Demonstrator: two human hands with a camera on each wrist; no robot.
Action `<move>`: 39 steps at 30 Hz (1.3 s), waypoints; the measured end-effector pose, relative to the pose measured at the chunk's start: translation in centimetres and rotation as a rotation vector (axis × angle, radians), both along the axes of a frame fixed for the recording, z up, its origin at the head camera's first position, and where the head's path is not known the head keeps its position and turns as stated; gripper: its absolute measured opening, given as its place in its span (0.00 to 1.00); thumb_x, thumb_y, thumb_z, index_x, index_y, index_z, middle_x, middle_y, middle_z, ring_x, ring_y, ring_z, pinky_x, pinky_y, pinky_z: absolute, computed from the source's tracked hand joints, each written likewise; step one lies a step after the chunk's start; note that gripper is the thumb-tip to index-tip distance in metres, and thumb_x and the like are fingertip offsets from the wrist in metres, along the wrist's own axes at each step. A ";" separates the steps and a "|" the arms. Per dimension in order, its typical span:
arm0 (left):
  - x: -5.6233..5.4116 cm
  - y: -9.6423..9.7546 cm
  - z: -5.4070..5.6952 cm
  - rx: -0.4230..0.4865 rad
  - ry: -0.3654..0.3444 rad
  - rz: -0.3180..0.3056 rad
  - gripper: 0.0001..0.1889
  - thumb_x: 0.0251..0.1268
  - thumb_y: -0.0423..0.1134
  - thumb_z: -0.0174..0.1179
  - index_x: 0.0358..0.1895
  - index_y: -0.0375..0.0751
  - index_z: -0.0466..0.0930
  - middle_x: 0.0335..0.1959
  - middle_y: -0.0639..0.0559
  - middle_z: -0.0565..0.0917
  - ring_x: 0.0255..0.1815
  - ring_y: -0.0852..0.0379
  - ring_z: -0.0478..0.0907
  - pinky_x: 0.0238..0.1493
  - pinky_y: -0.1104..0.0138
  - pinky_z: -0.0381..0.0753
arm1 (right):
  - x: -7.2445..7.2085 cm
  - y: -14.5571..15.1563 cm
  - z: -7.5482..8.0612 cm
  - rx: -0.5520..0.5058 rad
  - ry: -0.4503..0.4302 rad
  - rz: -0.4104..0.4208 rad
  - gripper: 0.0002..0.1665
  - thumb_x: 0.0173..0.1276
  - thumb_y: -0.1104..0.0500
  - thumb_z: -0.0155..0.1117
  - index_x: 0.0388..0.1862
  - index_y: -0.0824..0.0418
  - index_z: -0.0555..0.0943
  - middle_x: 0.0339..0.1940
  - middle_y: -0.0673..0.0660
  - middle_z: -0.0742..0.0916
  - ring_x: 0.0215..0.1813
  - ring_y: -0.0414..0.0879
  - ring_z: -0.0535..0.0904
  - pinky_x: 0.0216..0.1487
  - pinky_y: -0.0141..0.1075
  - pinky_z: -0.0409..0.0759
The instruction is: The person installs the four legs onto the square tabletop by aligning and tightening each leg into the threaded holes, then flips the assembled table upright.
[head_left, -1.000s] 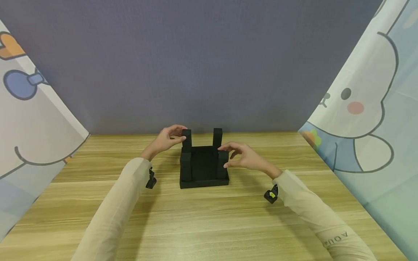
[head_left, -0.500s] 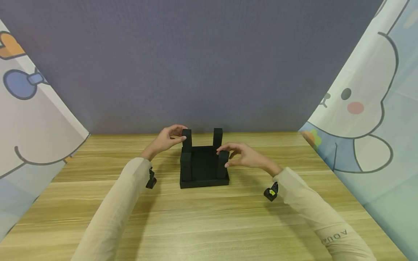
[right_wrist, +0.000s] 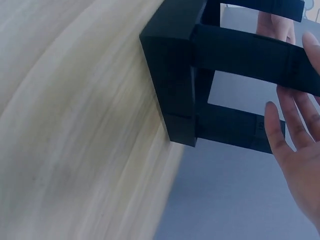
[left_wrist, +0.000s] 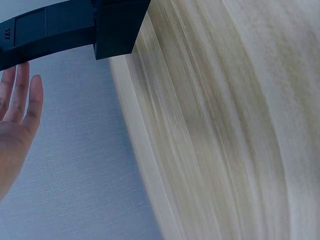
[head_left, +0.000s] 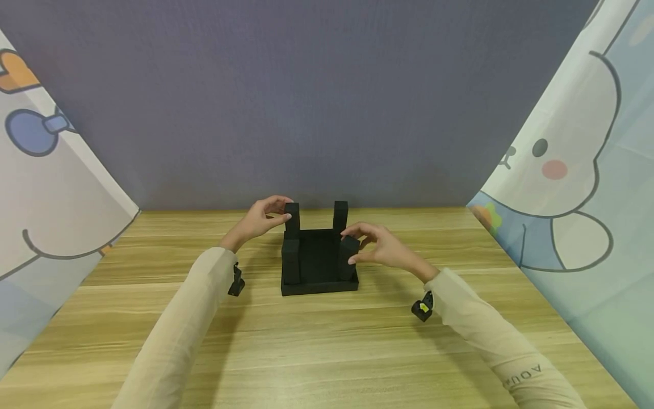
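Note:
A black square frame (head_left: 319, 287) with a shallow rim and an upright post at each corner sits on the wooden table, like a small table turned upside down. My left hand (head_left: 261, 217) holds the top of the back left post (head_left: 293, 227), thumb on the near side. With thumb and fingers my right hand (head_left: 380, 245) grips the upper part of the front right post (head_left: 347, 264), which looks slightly twisted and leaning right. The front left post (head_left: 291, 264) and back right post (head_left: 340, 216) stand untouched. In the right wrist view, fingers (right_wrist: 295, 117) pass under the gripped post.
The light wooden table (head_left: 317, 352) spreads around the frame. Behind it rises a grey fabric panel (head_left: 317, 102). Cartoon-printed curtains flank both sides, one at the left (head_left: 56, 193) and one at the right (head_left: 557, 187). Small black cameras hang at both wrists.
The front right post's top has turned and tipped slightly to the right in my right hand. My left hand and the frame's base stay put.

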State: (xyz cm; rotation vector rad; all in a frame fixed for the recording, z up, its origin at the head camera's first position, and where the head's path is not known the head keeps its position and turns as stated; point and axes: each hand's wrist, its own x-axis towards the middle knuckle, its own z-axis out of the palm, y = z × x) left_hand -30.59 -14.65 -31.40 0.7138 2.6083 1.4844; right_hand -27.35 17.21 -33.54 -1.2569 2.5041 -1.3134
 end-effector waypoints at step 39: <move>0.1 -0.2 0.1 -0.005 0.009 -0.008 0.21 0.65 0.35 0.55 0.61 0.37 0.67 0.59 0.37 0.69 0.57 0.40 0.69 0.56 0.48 0.70 | 0.8 -0.6 0.7 -0.001 0.003 -0.053 0.28 0.50 0.66 0.72 0.52 0.66 0.74 0.52 0.62 0.80 0.48 0.52 0.75 0.43 0.54 0.77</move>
